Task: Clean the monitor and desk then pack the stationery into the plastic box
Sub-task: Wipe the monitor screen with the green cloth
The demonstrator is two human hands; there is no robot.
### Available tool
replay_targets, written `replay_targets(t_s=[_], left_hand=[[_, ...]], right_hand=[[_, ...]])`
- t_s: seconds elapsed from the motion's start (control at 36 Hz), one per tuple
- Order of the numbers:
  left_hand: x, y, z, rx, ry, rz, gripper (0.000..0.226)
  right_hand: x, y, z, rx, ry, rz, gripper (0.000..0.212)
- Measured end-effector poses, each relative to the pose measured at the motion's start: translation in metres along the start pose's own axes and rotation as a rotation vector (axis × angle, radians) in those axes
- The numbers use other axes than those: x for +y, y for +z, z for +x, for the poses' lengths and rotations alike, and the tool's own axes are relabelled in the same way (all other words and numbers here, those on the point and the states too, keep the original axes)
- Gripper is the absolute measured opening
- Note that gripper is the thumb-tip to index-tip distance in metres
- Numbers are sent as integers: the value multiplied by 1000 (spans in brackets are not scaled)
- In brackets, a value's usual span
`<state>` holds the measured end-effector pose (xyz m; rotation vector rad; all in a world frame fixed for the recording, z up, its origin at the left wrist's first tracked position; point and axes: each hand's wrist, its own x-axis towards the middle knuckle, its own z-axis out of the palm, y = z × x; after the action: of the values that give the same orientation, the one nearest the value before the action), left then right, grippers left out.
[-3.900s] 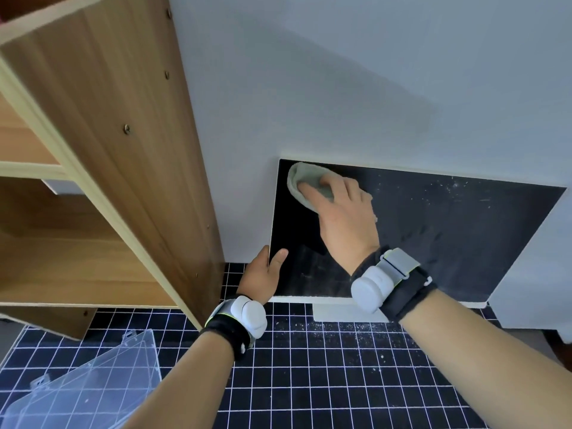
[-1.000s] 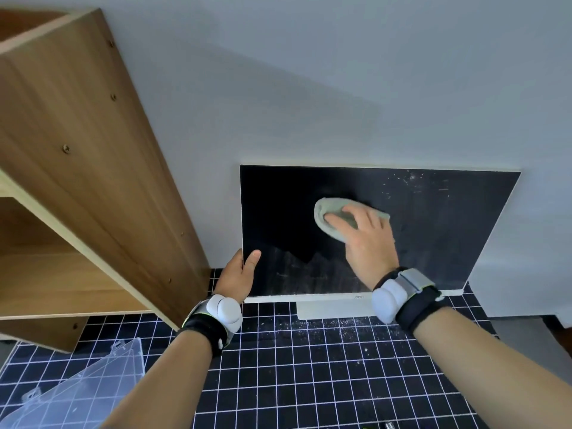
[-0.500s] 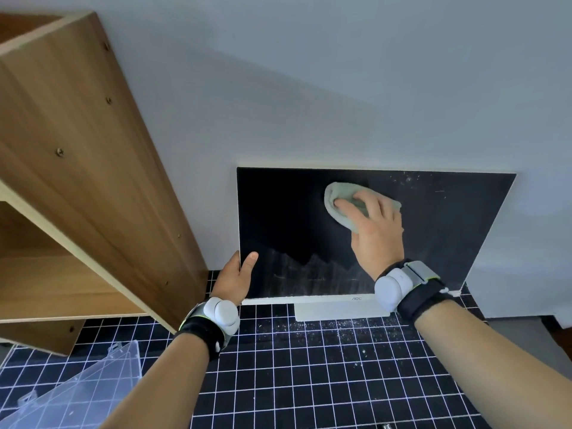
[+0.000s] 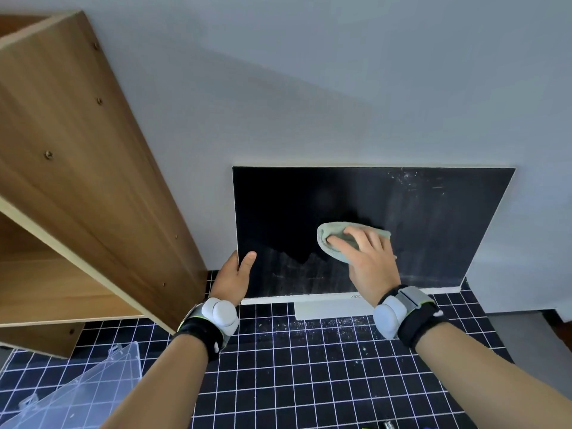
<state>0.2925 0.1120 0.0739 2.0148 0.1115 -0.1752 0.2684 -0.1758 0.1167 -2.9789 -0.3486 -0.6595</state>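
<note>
A dark monitor (image 4: 433, 218) with a white lower bezel stands against the wall. Its left part looks wiped; dust streaks and white specks cover the lower band and the right side. My right hand (image 4: 370, 264) presses a pale green cloth (image 4: 332, 239) flat against the middle of the screen with straight fingers. My left hand (image 4: 233, 280) grips the monitor's lower left edge, thumb on the front of the screen. The clear plastic box (image 4: 77, 394) shows at the bottom left of the desk.
A wooden shelf unit (image 4: 77, 168) stands close on the left, its side panel near the monitor's left edge. White crumbs lie on the black grid desk mat (image 4: 294, 366) below the monitor stand (image 4: 328, 311). A few small items peek in at the bottom edge.
My right hand has slid the cloth from the screen's top left to its middle, now lower than half a second ago. The wiped dark area has grown. My left hand still holds the edge.
</note>
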Motion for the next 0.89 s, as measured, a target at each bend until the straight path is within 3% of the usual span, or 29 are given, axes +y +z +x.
replay_targets(t_s=[0.31, 0.53, 0.89], left_hand=[[0, 0, -1, 3, -5, -2, 49], [0, 1, 0, 5, -21, -10, 53], [1, 0, -1, 12, -37, 21, 53]], right_hand=[[29, -57, 71, 193, 7, -41, 67], [27, -45, 65, 253, 47, 38, 65], [13, -1, -10, 6, 96, 89, 74]])
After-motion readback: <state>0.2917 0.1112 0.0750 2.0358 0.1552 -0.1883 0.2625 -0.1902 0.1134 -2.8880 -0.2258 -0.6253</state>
